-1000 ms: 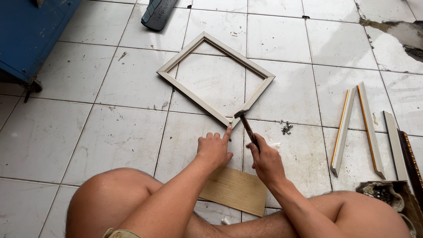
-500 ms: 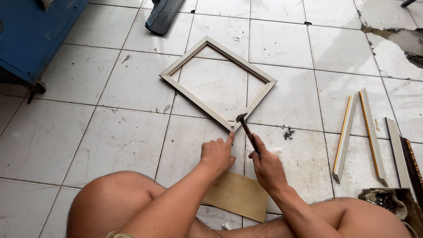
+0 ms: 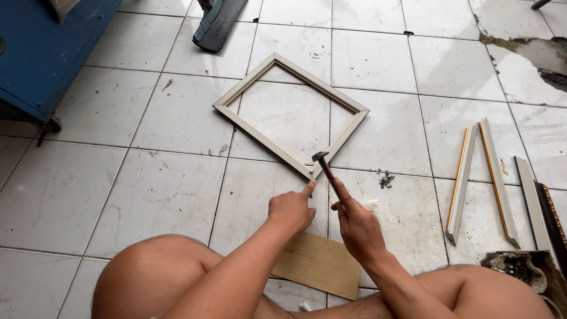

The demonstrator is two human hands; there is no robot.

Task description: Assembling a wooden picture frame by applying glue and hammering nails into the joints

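A pale wooden picture frame (image 3: pixel 263 140) lies flat on the white tiled floor, turned like a diamond. My right hand (image 3: pixel 356 225) grips a small hammer (image 3: pixel 325 168), whose dark head sits just above the frame's near corner. My left hand (image 3: pixel 292 208) is beside it, index finger stretched out and touching that same corner. Whether a nail sits under the finger is too small to tell.
Loose frame mouldings (image 3: pixel 479 177) lie at the right, with a few small nails (image 3: pixel 385 178) nearby. A wooden board (image 3: pixel 318 264) rests between my knees. A blue cabinet (image 3: pixel 41 53) stands at the far left, a dark object (image 3: pixel 217 23) at the top, a box of bits (image 3: pixel 520 269) bottom right.
The view has shifted slightly. The hammer head stays close over the frame's near corner and my left finger remains on it.
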